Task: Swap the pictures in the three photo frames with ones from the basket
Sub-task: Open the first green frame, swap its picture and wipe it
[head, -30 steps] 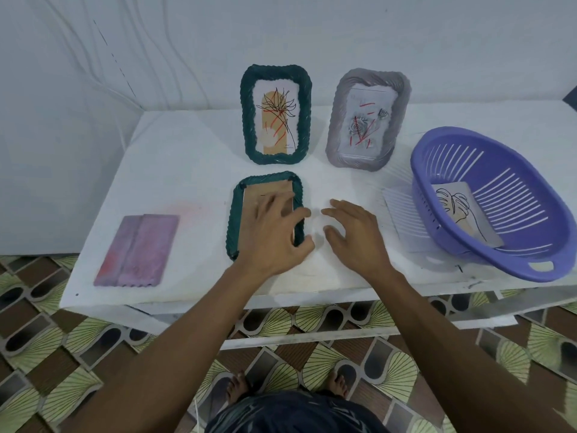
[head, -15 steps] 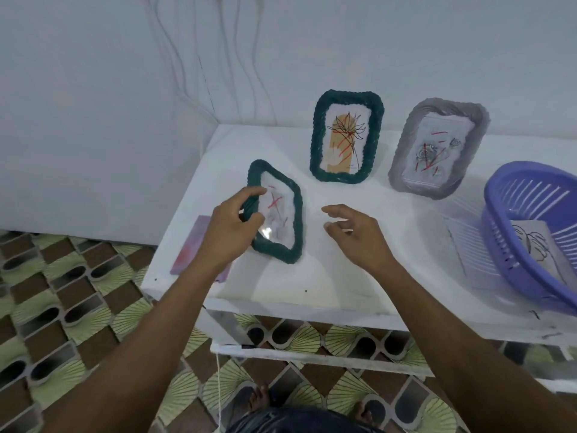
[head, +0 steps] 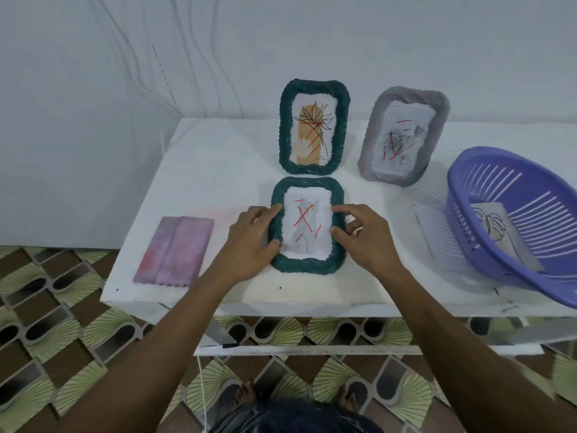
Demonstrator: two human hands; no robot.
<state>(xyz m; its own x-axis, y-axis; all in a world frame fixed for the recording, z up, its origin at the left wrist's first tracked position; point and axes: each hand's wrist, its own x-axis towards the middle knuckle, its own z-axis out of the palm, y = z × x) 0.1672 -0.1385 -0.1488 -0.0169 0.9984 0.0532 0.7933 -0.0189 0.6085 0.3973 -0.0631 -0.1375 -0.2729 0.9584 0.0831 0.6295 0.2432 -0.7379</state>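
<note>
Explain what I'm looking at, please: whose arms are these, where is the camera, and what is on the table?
There is no machine here. These are a person's bare arms, filmed by one camera worn on the head, looking forward and down. The left hand and right hand hold the near green frame by its side edges, with its red-scribbled picture facing the camera. Behind it on the white table stand the far green frame and a grey frame. At the right, a purple basket holds a loose drawing. At the left lies a pink mat.
</note>
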